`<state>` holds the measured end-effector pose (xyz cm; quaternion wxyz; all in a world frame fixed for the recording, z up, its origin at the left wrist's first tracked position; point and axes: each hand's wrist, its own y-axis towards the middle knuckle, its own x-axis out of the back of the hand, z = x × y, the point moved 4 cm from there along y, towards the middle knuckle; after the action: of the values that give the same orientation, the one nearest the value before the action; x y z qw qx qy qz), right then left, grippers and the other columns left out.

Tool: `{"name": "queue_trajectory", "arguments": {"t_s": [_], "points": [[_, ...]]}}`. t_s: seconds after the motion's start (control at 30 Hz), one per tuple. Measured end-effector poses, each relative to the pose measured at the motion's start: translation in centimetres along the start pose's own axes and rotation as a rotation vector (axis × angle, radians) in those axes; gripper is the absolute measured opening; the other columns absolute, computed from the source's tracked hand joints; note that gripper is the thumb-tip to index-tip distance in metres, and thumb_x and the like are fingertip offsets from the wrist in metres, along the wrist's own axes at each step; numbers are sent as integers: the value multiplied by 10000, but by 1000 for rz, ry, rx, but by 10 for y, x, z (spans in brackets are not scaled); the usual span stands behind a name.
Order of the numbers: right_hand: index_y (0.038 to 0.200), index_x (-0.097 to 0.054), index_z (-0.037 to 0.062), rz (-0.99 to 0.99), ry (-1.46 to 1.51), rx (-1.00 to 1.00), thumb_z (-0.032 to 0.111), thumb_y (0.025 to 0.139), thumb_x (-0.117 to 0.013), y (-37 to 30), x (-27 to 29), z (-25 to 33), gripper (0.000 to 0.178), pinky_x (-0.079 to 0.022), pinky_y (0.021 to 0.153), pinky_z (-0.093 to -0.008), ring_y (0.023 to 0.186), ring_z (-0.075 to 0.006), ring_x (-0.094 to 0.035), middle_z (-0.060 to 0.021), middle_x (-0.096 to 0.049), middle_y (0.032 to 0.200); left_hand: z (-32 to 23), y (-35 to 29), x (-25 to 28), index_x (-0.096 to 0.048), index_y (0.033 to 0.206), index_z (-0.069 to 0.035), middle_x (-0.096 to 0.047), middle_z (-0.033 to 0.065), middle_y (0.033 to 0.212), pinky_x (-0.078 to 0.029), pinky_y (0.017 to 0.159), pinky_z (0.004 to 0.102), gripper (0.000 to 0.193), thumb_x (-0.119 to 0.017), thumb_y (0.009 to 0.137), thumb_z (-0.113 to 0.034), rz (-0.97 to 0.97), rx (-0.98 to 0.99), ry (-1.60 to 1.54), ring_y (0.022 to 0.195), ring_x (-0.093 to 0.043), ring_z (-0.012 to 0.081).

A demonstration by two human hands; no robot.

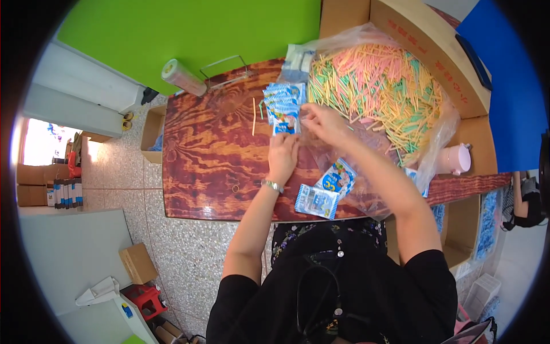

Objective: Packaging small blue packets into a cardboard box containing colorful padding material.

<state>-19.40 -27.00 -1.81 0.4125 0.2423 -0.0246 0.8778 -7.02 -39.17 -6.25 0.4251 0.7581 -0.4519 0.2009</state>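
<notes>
The left hand point(283, 156) touches the near end of the blue-and-white packets point(284, 112), which lie overlapping toward the far side of the table point(209, 178); whether it grips one, I cannot tell. The right hand point(322, 121), fingers drawn narrow, is at their right edge, its hold unclear. Coloured sticks point(372, 80) lie farther right, two loose packets point(317, 202) nearer
</notes>
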Motion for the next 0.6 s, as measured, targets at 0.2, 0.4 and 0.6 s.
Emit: {"name": "queue_trajectory", "arguments": {"t_s": [0.2,0.4,0.6], "points": [[937,-627,55,489,-557,-150,275,814,-696,-96,52,-5,261,-505,718,-447,833,-364,-635,-161,-657,883,3,6,-6,-691,1026,-98,-610,99,928,-472,763,403,200,-680,826,-114,48,39,49,873,-555,308],[883,-613,54,258,-596,-37,264,836,-672,-131,38,-28,223,-505,710,-445,819,-332,-638,-129,-635,850,-13,7,-2,-686,987,-81,-609,103,911,-485,769,397,164,-674,832,-136,67,13,64,889,-562,299],[974,-642,81,142,-788,236,172,796,-698,-142,51,4,208,-528,725,-412,879,-305,-650,-85,-641,913,-72,0,5,-642,1118,-9,-647,170,1032,-467,872,412,390,-739,807,-223,339,-67,-346,988,-584,350]]}}
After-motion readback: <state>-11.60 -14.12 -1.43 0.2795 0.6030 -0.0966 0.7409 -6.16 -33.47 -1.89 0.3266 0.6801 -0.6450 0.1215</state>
